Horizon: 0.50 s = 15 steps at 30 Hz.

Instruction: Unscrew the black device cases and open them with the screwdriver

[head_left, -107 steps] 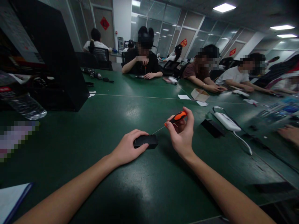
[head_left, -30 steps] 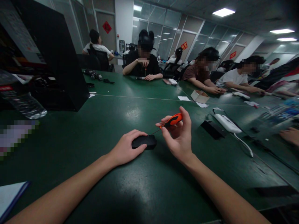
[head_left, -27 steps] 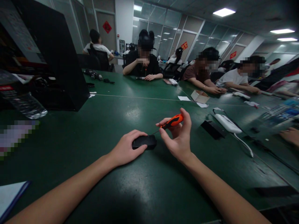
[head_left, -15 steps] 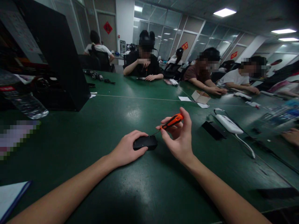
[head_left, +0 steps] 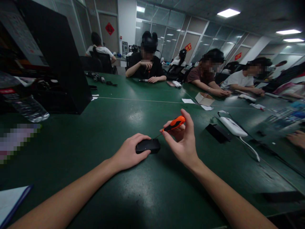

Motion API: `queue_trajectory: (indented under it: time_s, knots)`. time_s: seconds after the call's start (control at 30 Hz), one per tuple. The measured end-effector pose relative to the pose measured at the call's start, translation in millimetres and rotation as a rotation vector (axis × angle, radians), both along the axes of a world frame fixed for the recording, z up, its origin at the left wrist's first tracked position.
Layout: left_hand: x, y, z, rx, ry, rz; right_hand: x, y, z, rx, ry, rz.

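Left hand (head_left: 130, 152) is cupped loosely over a small black box (head_left: 147, 146), flat and matte with rounded corners, pinning it on the green table (head_left: 100, 133) right in front of the person. Right hand (head_left: 183, 140) is pinched shut around an orange-and-black screwdriver (head_left: 173, 123), its thin metal shaft angled down to the box's top edge. A glossy white power bank (head_left: 232, 126) lies off to the right.

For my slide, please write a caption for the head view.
Left hand steadies a small black box; right hand holds an orange screwdriver at it.
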State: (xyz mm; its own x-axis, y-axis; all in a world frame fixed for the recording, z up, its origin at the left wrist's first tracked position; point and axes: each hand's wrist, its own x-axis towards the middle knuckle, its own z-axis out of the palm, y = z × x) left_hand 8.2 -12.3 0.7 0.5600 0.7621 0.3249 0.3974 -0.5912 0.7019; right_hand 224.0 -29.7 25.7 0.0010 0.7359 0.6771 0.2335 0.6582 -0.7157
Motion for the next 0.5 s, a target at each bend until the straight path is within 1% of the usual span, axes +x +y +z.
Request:
queue_trajectory:
  time_s: [0.23,0.37,0.5]
  knots:
    - [0.7,0.9,0.4,0.006,-0.002,-0.011,-9.3,-10.1,2.7,0.026,0.134,0.053]
    - [0.5,0.1,0.2,0.003,-0.006,-0.014,-13.9,-15.4,-1.0,0.030,0.117,0.104]
    - [0.9,-0.3,1.2,-0.006,-0.016,-0.016,-14.1,-15.2,-6.2,-0.006,0.096,0.125]
